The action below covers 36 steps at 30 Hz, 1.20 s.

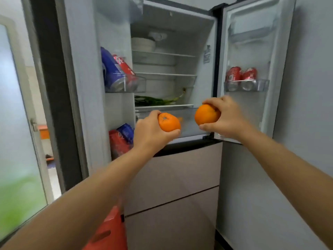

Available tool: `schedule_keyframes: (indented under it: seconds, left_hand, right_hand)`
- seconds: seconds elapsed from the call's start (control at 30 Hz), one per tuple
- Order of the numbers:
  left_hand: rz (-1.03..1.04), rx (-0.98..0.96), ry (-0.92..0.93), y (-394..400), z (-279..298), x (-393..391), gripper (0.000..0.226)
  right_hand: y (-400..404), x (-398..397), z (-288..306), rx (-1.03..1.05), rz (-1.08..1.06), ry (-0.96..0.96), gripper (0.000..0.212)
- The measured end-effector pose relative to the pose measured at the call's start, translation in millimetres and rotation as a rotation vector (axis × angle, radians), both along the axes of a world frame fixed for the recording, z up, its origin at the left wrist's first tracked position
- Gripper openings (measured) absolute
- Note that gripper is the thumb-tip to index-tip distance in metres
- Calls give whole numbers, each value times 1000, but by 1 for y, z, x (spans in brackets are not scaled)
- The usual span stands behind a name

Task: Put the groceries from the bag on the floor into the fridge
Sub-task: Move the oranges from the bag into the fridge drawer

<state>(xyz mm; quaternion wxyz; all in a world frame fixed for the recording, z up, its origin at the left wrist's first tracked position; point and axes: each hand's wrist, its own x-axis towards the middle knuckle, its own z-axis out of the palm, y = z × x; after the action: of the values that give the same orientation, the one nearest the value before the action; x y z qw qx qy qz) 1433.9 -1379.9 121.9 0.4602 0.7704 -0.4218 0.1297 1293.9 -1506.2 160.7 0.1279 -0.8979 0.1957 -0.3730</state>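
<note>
A: Holding 2 fruits up to the open white double-door fridge [173,44], right?

B: Yes. The left hand [151,130] curls its fingers and thumb round a round orange citrus fruit with a dimpled stem end [169,122]; the right hand [225,116] grasps a second, smoother round orange fruit [206,114]. Both sit in the air in front of the clear plastic crisper drawer [187,123], well apart from each other.

A: How will they handle?

B: My guess: firm, light enough for 1 hand, the peel slightly waxy but grippy. They will roll once set down, so a drawer or walled bin suits them. A wrap round the middle, as each hand has now, is the sound hold.

A: What surrounds them?

B: Green leafy vegetables [155,101] lie on the glass shelf just above the drawer. Red and blue drink cans [117,73] fill the left door bins; 2 red cans [241,76] stand in the right door bin. A red plastic bag [110,230] shows low on the floor.
</note>
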Motion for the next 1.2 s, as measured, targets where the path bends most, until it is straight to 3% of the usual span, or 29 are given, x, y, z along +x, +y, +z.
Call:
schedule_keyframes:
  seconds: [0.33, 0.6, 0.9, 1.03, 1.13, 1.2]
  left_hand:
    - [230, 58, -9, -178, 72, 115, 57]
    - [365, 325, 66, -266, 88, 212, 52]
    - [505, 727, 152, -304, 73, 306, 69]
    - [484, 907, 257, -317, 61, 346, 61]
    - [445, 1085, 382, -323, 53, 366, 46]
    - [414, 1181, 423, -328, 46, 378, 55]
  right_hand:
    - [-168, 140, 43, -85, 23, -11, 60]
    - [-262, 253, 55, -211, 51, 137, 60]
    - [-309, 380, 57, -463, 298, 689, 57]
    - [-319, 438, 33, -621, 460, 897, 51]
    - [-323, 466, 21, -647, 579, 964, 56]
    - [-325, 478, 14, -677, 629, 989, 60]
